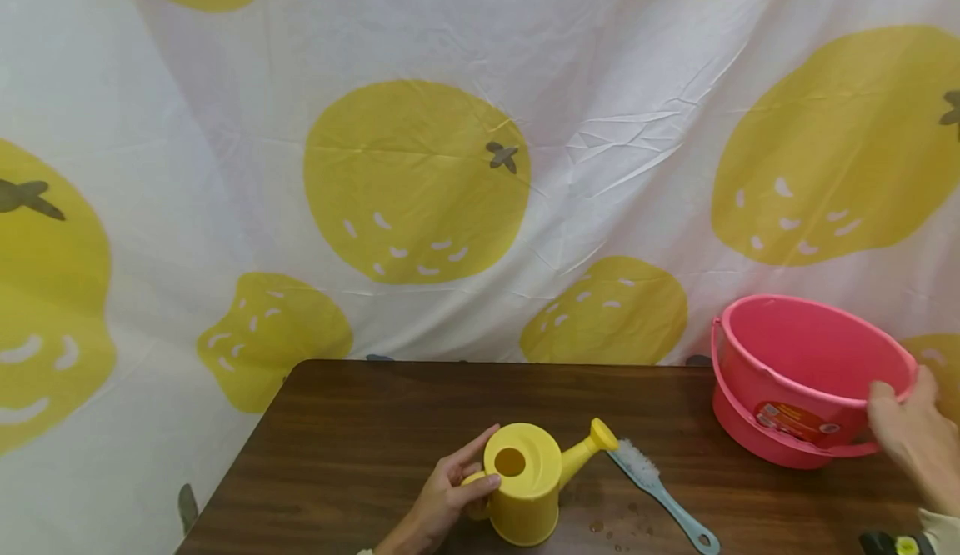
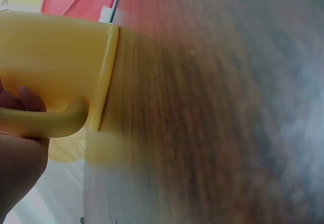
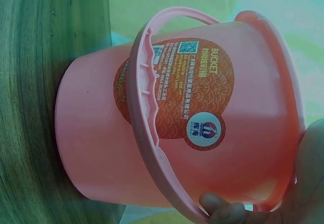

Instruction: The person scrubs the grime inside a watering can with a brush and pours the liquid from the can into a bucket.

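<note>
A yellow watering can (image 1: 525, 517) stands upright on the dark wooden table, its spout angled to the right. My left hand (image 1: 442, 488) grips it from the left by the handle, the thumb lying over the top edge; in the left wrist view, fingertips (image 2: 31, 100) show behind the handle. At the right, my right hand (image 1: 911, 430) holds the rim of a pink bucket (image 1: 738, 380), thumb over the inner side. The bucket's handle (image 3: 144, 87) hangs down across its labelled front, with right fingertips (image 3: 215, 203) close to it in the right wrist view.
Between the can and the bucket lies a blue-handled scrub brush (image 1: 675, 509), white bristles toward the spout. Water drops (image 1: 596, 527) dot the wooden table (image 1: 375, 422). A white curtain (image 1: 585, 205) with yellow fruit prints hangs behind the table's back edge.
</note>
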Demonstrator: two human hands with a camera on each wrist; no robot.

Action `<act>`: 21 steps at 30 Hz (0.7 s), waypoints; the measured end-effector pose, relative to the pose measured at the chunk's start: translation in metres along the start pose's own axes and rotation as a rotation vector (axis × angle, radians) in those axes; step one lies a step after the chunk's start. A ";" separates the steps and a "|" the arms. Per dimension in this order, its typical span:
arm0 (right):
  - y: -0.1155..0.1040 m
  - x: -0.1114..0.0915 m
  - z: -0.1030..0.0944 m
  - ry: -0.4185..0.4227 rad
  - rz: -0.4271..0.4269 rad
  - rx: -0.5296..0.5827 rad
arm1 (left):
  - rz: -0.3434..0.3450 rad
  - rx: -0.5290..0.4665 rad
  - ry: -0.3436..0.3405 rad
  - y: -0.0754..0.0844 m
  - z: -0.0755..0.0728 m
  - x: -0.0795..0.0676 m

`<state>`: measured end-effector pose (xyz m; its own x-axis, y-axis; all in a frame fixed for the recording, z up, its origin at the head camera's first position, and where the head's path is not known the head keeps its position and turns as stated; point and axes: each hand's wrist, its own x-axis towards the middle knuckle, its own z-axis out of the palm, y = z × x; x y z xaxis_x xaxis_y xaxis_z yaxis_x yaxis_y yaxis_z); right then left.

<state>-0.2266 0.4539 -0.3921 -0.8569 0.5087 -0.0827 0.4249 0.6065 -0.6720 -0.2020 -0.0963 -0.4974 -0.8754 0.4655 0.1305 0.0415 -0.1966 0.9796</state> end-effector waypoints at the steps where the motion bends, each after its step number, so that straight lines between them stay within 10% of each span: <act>1: 0.000 0.000 0.000 -0.001 -0.002 0.000 | 0.005 0.008 0.002 0.000 0.000 0.000; 16: -0.003 0.001 0.001 0.117 -0.180 0.047 | 0.154 0.304 0.037 0.019 -0.016 0.006; 21: 0.014 0.025 0.009 0.253 -0.100 0.149 | 0.184 0.413 0.109 0.037 -0.033 0.010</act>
<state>-0.2446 0.4696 -0.4104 -0.7844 0.5985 0.1630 0.2782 0.5744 -0.7699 -0.2247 -0.1273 -0.4649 -0.8802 0.3570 0.3126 0.3698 0.1032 0.9234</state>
